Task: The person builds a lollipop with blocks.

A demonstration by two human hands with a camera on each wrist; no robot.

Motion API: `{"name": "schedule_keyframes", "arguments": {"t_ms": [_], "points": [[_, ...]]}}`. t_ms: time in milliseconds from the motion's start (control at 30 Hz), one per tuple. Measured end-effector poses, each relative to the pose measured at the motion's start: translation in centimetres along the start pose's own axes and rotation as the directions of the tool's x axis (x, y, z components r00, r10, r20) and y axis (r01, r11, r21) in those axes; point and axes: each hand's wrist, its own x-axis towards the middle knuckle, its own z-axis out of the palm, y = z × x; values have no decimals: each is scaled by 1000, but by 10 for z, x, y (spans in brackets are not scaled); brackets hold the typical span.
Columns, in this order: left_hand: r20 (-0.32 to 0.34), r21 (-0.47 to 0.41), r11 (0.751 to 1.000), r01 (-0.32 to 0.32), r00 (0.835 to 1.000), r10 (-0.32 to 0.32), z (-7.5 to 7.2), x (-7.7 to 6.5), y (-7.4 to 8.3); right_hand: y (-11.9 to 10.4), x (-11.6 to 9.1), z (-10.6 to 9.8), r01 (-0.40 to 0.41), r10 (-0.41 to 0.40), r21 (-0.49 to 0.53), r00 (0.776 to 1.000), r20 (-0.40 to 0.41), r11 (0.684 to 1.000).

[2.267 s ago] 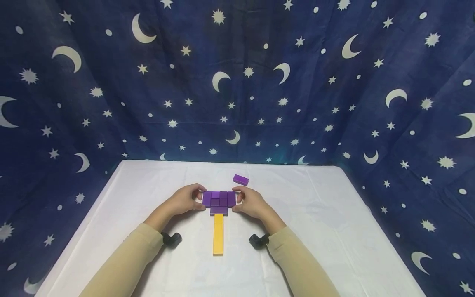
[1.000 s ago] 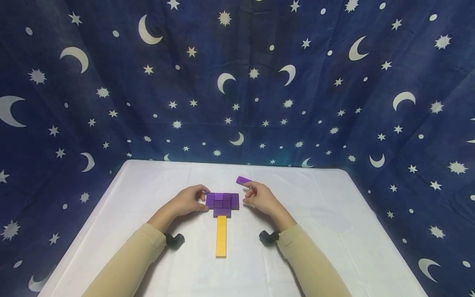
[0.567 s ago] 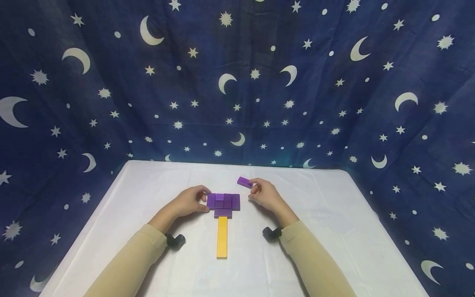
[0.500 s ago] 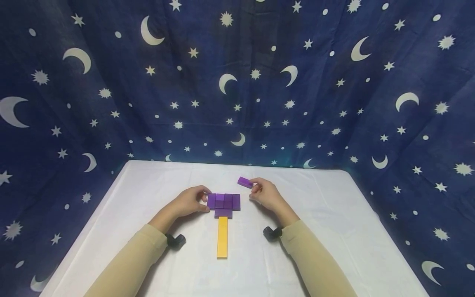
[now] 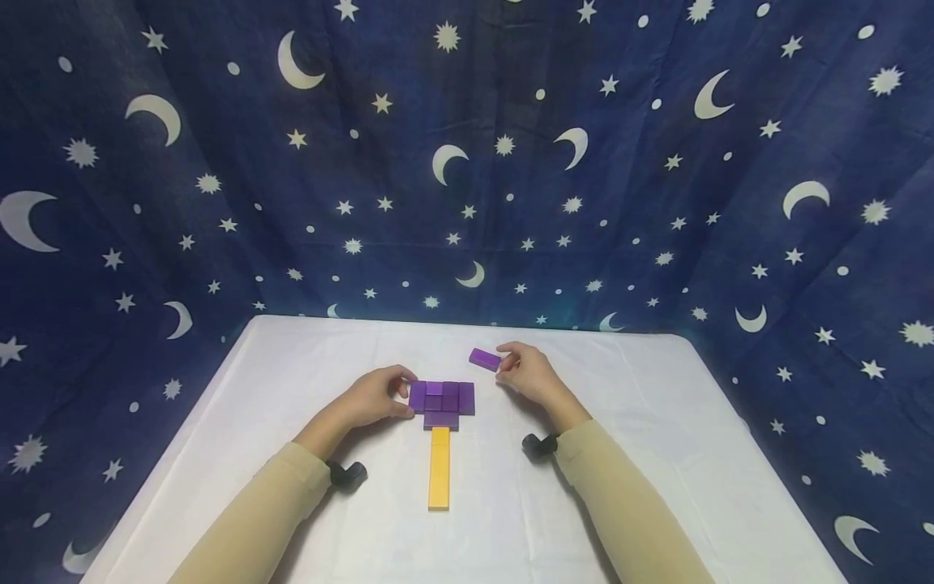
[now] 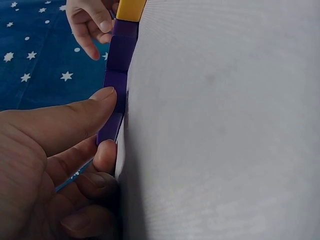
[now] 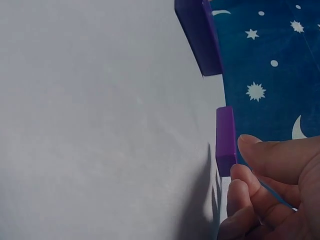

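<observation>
In the head view, several purple blocks (image 5: pixel 441 420) lie together above a yellow strip (image 5: pixel 439 478), making a T shape. My left hand (image 5: pixel 374 396) holds the leftmost purple block (image 5: pixel 417 396) at its outer side, thumb at the near corner and index finger at the far one. In the left wrist view the thumb (image 6: pixel 103 97) lies against that row. A loose purple block (image 5: pixel 485 359) lies behind and right of the row. My right hand (image 5: pixel 531 375) is at its right end, thumb and fingers bent around it. The right wrist view shows a slim gap beside the thumb (image 7: pixel 252 150).
A white cloth covers the table (image 5: pixel 620 454). Behind it hangs a dark blue curtain (image 5: pixel 467 170) with moons and stars. A black wrist camera is strapped to each wrist, the left one (image 5: pixel 349 477) and the right one (image 5: pixel 538 446).
My right hand has left the row's right side and moved to the loose block, then shifted around its right end. My left hand stays at the row's left side.
</observation>
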Motion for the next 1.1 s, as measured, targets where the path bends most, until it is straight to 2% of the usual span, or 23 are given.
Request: {"name": "schedule_keyframes", "arguments": {"t_ms": [467,1100], "points": [[-3,-7,1000,8,1000,-8,-1,-1,2,0,11,-2,6,-5,-56,1000,26,998],[-7,-16,1000,-3,1000,2,-1,-3,3,-2,17,7,34,-37,-177,999,-12,984]]}}
